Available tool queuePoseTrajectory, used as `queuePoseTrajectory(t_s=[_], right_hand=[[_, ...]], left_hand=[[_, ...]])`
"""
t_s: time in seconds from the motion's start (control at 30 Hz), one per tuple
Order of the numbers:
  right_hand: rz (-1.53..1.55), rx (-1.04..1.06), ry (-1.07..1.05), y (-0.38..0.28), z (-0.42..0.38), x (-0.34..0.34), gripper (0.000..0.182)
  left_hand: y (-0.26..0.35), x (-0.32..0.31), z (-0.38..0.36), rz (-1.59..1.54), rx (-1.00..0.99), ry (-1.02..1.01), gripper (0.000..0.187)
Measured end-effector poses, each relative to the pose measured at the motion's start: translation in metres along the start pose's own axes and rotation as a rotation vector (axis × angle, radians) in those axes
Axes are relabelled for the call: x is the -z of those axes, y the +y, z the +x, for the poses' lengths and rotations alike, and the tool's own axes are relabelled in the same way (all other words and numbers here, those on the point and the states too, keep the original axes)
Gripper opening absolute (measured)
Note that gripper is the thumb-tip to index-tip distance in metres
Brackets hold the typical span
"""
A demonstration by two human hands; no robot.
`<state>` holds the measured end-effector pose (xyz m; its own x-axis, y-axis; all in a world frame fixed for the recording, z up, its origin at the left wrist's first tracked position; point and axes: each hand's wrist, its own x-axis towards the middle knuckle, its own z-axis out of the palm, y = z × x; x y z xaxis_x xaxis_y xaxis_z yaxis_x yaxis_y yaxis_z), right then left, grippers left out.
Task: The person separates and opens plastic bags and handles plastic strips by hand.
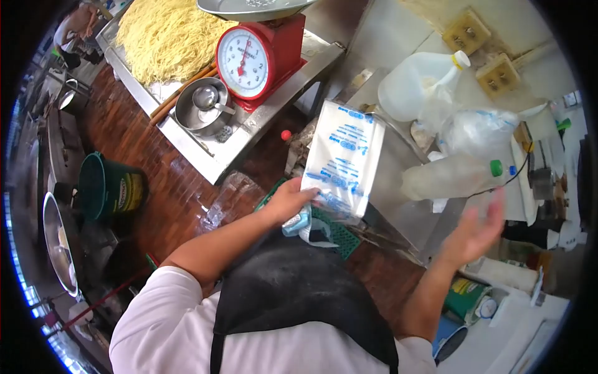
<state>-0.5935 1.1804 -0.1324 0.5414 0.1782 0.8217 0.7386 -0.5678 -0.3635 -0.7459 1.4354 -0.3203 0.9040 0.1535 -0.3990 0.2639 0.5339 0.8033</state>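
A white pack of plastic bags with blue print (344, 156) is held at its lower left corner by my left hand (291, 201), fingers closed on it. Light blue plastic wrapping (298, 223) hangs just below that hand. My right hand (476, 230) is raised at the right with its fingers apart and nothing in it. A cloudy plastic bottle with a green cap (451, 177) lies on its side above and left of my right hand.
Yellow noodles (168, 40), a red scale (274, 59) and a metal bowl (202, 107) stand on the metal table. A white jug (414, 86) is at upper right. At left are a green bucket (112, 186) and, farther back, a person (76, 31).
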Motion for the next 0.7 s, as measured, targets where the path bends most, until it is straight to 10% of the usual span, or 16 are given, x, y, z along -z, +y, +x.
queuePoseTrajectory(t_s=[0.17,0.7], right_hand=[[0.363,-0.208,-1.136,-0.070,-0.096,-0.054,0.016],[-0.089,0.022,-0.909,-0.062,-0.124,-0.120,0.021]], left_hand=[[-0.005,-0.002,0.004,0.303,-0.144,0.138,0.049],[0.005,-0.008,0.003,0.666,-0.364,0.196,0.074]])
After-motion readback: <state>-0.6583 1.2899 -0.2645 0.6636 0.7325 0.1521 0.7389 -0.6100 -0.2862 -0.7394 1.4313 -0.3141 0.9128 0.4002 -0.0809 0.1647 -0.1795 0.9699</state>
